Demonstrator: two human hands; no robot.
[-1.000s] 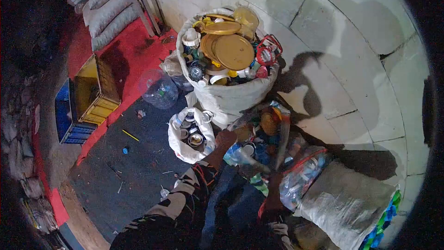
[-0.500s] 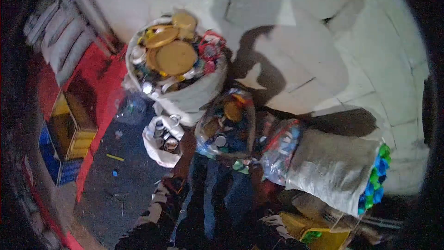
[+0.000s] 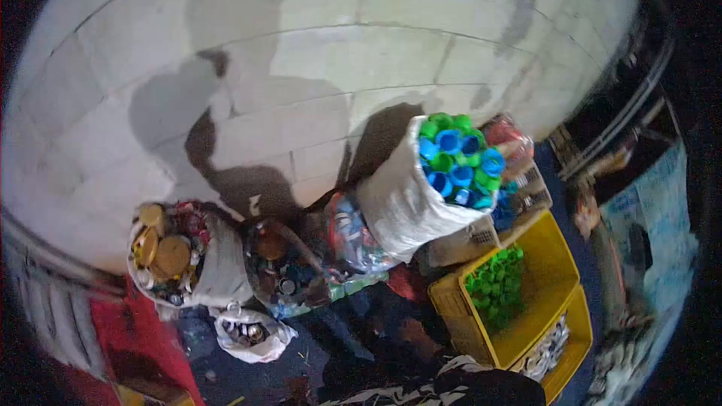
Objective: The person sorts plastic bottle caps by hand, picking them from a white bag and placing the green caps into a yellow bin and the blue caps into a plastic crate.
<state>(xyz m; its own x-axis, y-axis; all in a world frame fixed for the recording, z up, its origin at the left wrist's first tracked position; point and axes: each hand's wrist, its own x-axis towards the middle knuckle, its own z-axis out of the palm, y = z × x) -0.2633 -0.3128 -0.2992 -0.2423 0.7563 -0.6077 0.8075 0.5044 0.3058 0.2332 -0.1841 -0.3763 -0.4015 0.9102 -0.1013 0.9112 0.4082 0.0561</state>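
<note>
My patterned dark clothing (image 3: 459,376) fills the bottom middle. A dim, blurred brownish shape that looks like my right hand (image 3: 417,334) is left of the yellow crate (image 3: 444,301); its fingers cannot be made out. Another dim shape, perhaps my left hand (image 3: 298,389), is at the bottom edge, below a small white bag of metal-looking pieces (image 3: 263,349). Nothing can be seen held in either. A white sack (image 3: 395,214), filled with green and blue plastic caps (image 3: 460,175), leans above the crate. Green caps (image 3: 496,286) lie inside the crate.
A large sack (image 3: 226,267) of mixed lids stands at left, beside a clear bag of lids (image 3: 274,293) and another plastic bag (image 3: 353,233). A second yellow crate (image 3: 568,368) holds pale pieces. A block wall (image 3: 323,45) rises behind, with a person's shadow on it.
My view has swung to the right. The bags now appear farther left, the sack of caps is nearer the middle, and the yellow crates have come more fully into sight.
</note>
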